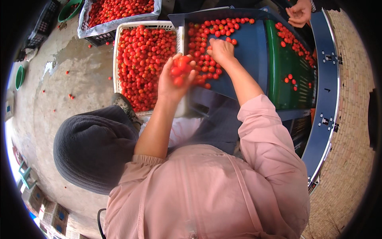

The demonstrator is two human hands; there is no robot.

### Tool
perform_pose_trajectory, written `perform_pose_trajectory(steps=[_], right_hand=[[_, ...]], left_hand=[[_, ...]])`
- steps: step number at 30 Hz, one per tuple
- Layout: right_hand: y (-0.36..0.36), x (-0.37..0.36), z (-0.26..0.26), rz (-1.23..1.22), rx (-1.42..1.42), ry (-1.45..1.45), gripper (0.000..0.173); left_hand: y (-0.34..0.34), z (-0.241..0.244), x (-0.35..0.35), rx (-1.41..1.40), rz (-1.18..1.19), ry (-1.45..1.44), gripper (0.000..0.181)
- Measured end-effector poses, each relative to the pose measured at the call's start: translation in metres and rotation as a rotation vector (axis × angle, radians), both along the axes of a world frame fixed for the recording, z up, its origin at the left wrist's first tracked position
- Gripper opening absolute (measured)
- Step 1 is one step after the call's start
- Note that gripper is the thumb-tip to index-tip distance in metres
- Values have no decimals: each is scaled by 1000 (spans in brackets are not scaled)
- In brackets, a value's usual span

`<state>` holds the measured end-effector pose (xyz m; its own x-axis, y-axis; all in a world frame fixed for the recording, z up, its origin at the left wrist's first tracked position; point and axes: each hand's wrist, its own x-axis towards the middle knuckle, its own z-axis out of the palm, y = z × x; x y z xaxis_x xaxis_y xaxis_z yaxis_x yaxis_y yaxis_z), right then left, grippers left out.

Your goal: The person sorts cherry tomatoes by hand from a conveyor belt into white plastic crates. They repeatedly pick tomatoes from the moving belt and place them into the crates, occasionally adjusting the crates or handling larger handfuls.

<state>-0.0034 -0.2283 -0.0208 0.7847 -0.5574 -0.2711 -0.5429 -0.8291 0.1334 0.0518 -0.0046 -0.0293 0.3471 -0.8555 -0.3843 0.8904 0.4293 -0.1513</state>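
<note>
My left hand (176, 79), palm up with curled fingers, cradles several red cherry tomatoes (176, 71) above the right edge of a white plastic crate. That crate (115, 59) is full of small red tomatoes (143, 62), a few with green stems. Over the blue sorting tray (247, 44), my right hand (221, 51) has its fingers bent in, with a tomato (209, 47) between thumb and fingertips. Loose tomatoes (206, 61) lie along the tray's left side and far edge.
Right of the tray runs a green conveyor belt (277, 71) carrying tomatoes, bordered by a blue metal frame (326, 77). Another person's hand (300, 13) hangs over its far end. A lined crate of tomatoes (119, 19) stands at the back left. Stray tomatoes dot the concrete floor (83, 77).
</note>
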Motion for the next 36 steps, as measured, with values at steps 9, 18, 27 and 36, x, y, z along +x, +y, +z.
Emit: perform_pose_trajectory(steps=[9, 18, 27, 36], right_hand=[[-25, -21, 16, -613, 1511, -1072, 30], [-41, 41, -22, -52, -63, -117, 32], [-64, -34, -3, -813, 1493, -1022, 21], [-25, -5, -6, -149, 440, -530, 19]], left_hand=[[4, -3, 0, 40, -6, -23, 33], [0, 0, 1, 68, -23, -35, 33], [0, 2, -1, 86, -34, -57, 34], [1, 0, 0, 94, -33, -75, 34]])
